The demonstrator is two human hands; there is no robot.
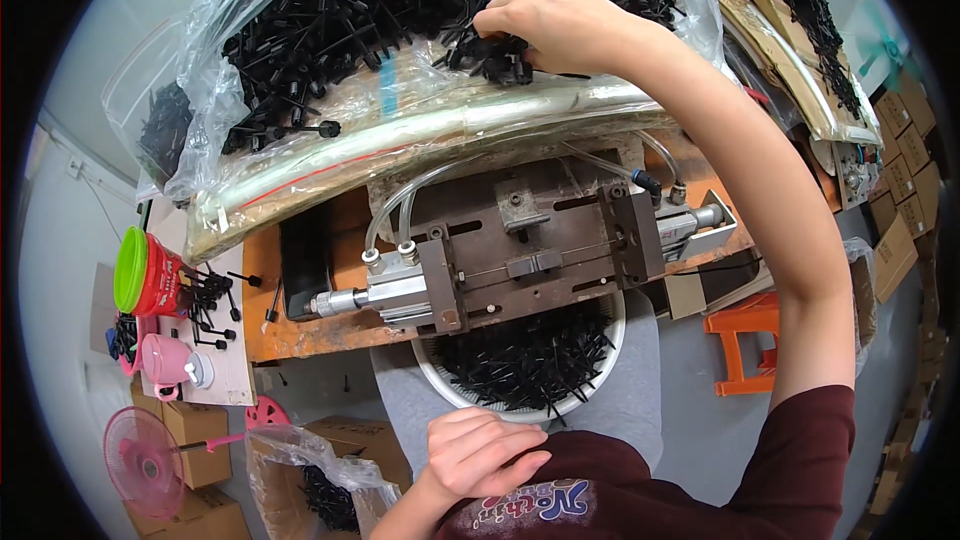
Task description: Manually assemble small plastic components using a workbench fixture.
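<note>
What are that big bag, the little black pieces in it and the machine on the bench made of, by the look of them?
The bag looks like clear plastic film: see-through, crinkled, glossy. The black pieces look like moulded plastic, uniform matt black, though metal can't be ruled out. The machine looks like metal: dull grey-brown plates, shiny silver cylinders at each end.

Metal jig [520, 250] blocks path between bag [400, 60], bowl [525, 365].
</note>
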